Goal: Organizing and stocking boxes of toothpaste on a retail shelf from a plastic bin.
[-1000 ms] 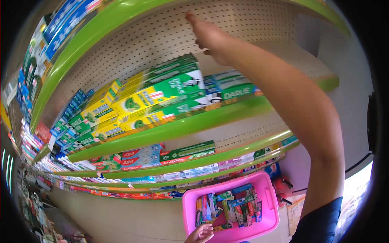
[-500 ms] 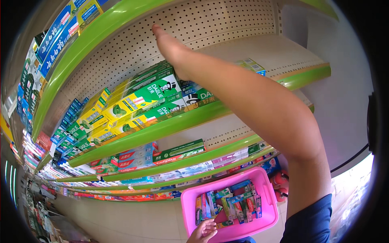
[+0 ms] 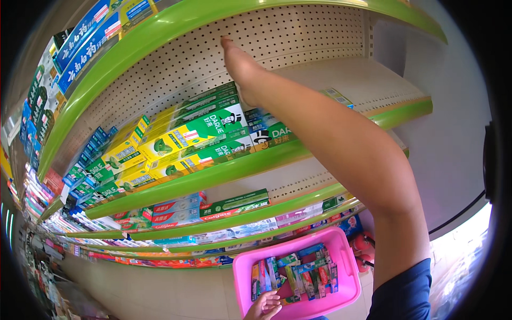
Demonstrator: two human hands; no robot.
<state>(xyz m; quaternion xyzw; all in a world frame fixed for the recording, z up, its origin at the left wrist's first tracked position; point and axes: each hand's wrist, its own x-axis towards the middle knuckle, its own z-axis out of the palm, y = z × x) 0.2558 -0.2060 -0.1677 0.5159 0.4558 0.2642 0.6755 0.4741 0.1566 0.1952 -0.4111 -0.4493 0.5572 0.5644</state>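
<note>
My right arm reaches across the view to the upper shelf. My right hand (image 3: 242, 69) is upright there, thumb stretched up and palm side at the right end of stacked green and yellow toothpaste boxes (image 3: 194, 136). Its other fingers are mostly hidden, and I see nothing held in it; whether it touches the stack is unclear. Low in the view, my left hand (image 3: 264, 305) hovers over the near left edge of a pink plastic bin (image 3: 349, 266), its fingers loosely bent and apart. Several small toothpaste boxes (image 3: 314, 280) lie in that bin.
Green-edged shelves (image 3: 197, 178) curve away to the left. Lower ones hold red, white and green boxes (image 3: 234, 202). Blue boxes (image 3: 88, 50) stand on the shelf above. A grey panel (image 3: 426, 176) borders the right side. Red round objects (image 3: 362, 250) sit beside the bin.
The view has shifted slightly, so the upper shelf and right hand appear a little farther right and the bin slightly left. Both hands keep about the same place beside the boxes and bin.
</note>
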